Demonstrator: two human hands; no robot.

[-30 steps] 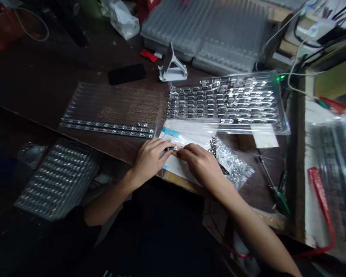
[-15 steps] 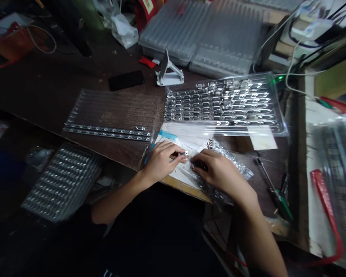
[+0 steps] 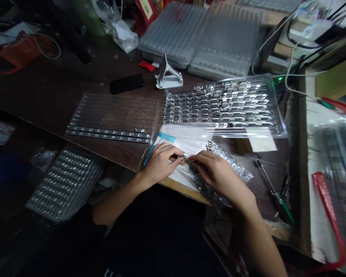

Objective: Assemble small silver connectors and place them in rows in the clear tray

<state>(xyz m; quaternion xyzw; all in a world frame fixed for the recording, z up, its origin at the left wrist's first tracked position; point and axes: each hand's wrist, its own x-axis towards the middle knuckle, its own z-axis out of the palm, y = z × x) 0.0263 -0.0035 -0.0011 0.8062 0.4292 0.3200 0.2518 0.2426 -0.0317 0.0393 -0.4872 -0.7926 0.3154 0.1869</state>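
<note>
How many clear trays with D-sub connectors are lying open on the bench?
2: a nearly full tray at right, and a tray left of it with just two rows. Stacked trays behind may hide more.

Beyond our left hand [image 3: 161,163] and right hand [image 3: 219,173], a clear plastic tray of silver connectors [image 3: 279,115] blocks the far way; a crinkled silver bag [image 3: 230,163] lies right; we can pass left over the dark wooden bench [image 3: 46,90].

A dark wooden workbench [image 3: 46,82] was properly piled up: a black phone [image 3: 127,84], a white phone stand [image 3: 167,77], stacked clear plastic trays [image 3: 173,36], a clear tray [image 3: 280,115] loaded with D-sub connectors [image 3: 190,105], and a green-handled screwdriver [image 3: 281,204] were all left on it.
</note>
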